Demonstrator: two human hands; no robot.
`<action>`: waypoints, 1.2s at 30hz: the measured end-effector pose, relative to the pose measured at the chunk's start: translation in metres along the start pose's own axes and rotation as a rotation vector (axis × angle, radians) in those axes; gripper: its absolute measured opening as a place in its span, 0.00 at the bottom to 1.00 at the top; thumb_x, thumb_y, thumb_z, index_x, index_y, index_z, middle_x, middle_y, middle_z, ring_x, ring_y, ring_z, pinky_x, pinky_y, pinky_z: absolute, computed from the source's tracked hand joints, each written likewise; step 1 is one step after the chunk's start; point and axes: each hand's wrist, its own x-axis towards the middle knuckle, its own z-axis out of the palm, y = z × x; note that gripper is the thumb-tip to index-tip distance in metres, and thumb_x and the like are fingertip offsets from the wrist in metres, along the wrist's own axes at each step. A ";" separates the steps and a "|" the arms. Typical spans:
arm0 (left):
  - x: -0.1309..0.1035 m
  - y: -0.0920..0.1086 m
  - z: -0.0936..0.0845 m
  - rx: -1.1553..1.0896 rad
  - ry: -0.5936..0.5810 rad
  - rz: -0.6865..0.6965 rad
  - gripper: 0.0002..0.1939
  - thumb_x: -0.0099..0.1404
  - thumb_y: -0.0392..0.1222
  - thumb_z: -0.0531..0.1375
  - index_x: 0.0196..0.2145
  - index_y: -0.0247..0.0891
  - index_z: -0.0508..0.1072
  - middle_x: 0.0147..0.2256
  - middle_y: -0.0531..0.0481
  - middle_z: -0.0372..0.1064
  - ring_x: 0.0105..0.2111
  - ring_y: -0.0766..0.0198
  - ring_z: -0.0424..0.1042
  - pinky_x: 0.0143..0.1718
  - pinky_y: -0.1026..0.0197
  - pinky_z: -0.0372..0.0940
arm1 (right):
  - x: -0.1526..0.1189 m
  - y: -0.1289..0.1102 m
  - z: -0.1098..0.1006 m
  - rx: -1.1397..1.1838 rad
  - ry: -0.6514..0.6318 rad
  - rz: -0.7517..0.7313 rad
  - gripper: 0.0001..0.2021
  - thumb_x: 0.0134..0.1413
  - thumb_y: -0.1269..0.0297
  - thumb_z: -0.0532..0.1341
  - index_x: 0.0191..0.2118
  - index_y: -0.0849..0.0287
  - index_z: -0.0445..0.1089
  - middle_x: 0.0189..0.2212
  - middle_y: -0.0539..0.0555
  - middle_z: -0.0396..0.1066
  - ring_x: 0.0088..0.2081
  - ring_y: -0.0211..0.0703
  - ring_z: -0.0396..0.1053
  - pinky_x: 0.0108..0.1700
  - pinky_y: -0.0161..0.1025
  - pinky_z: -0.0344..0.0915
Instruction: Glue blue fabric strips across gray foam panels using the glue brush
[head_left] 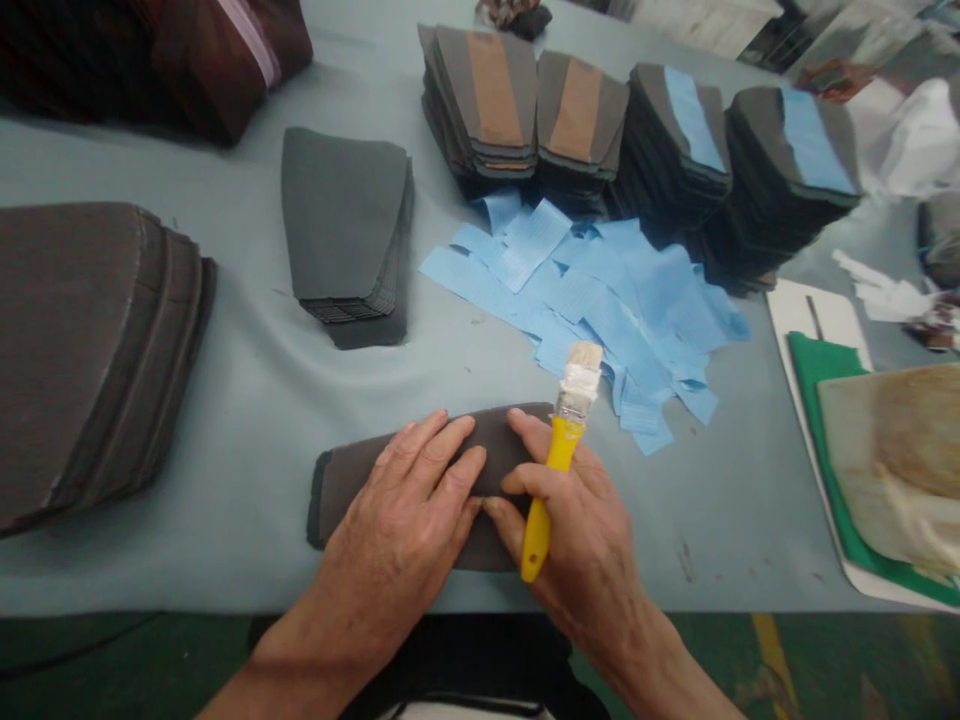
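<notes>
A dark grey-brown fabric panel (pixel 352 475) lies on the table near its front edge, under both hands. My left hand (pixel 409 500) rests flat on the panel with its fingers stretched out. From the other side my right hand (pixel 581 520) presses on the panel, and it also grips a paintbrush (pixel 546 490) with a yellow handle. The brush's pale bristles point away from me, above the panel. The two thumbs come close together at the panel's middle. Just beyond the brush lies a loose heap of light blue fabric strips (pixel 600 290).
A stack of grey panels (pixel 345 220) stands behind my left hand; larger brown pieces (pixel 75 350) lie at the left. Stacks with orange strips (pixel 495 90) and blue strips (pixel 694 115) line the back. A white board (pixel 817 310) with green cloth (pixel 825 390) and a stained container (pixel 900 450) is at right.
</notes>
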 end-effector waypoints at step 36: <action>0.003 -0.001 -0.003 -0.022 -0.025 0.005 0.15 0.78 0.34 0.54 0.57 0.32 0.72 0.61 0.37 0.75 0.63 0.44 0.73 0.63 0.41 0.71 | -0.010 0.029 0.000 -0.010 -0.063 0.053 0.06 0.67 0.68 0.62 0.47 0.54 0.66 0.63 0.67 0.73 0.66 0.54 0.70 0.68 0.59 0.66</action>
